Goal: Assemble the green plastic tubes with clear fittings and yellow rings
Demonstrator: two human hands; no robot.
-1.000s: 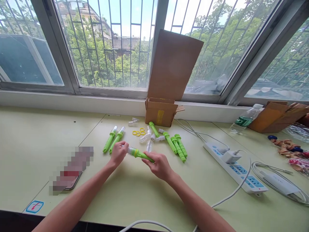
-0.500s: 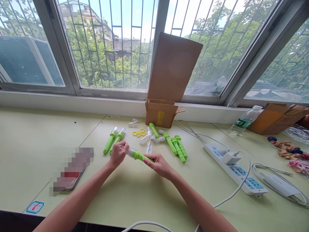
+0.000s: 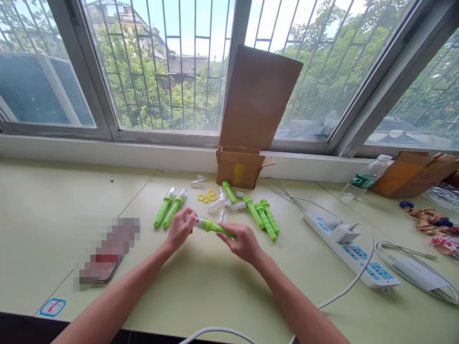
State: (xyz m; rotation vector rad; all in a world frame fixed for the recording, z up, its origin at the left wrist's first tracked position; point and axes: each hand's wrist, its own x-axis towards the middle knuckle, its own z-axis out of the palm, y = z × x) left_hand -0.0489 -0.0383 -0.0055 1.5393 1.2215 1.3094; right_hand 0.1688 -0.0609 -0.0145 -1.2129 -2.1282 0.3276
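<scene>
Between my hands is a green plastic tube (image 3: 214, 227) with a yellow ring and a clear ribbed cap (image 3: 199, 222). My left hand (image 3: 181, 228) is closed around the clear cap end. Gripping the green body from the other side is my right hand (image 3: 241, 240), its thumb and fingers along the tube. Two like tubes with clear tips, one of them this green tube (image 3: 175, 210), lie just beyond my left hand. Yellow rings (image 3: 207, 196) and loose clear caps (image 3: 216, 205) are scattered past the held tube. Several green bodies (image 3: 265, 222) lie beyond my right hand.
A small cardboard box (image 3: 236, 167) with a raised flap stands against the window sill. To the right are a power strip (image 3: 351, 251) with cables, a coiled charger (image 3: 416, 274) and a water bottle (image 3: 367, 177). A phone (image 3: 107, 270), partly pixelated, lies at left.
The held tube has shifted slightly to the right, still in both hands. The fingers of my left hand have changed their grip on the clear end, and a small red spot now shows there.
</scene>
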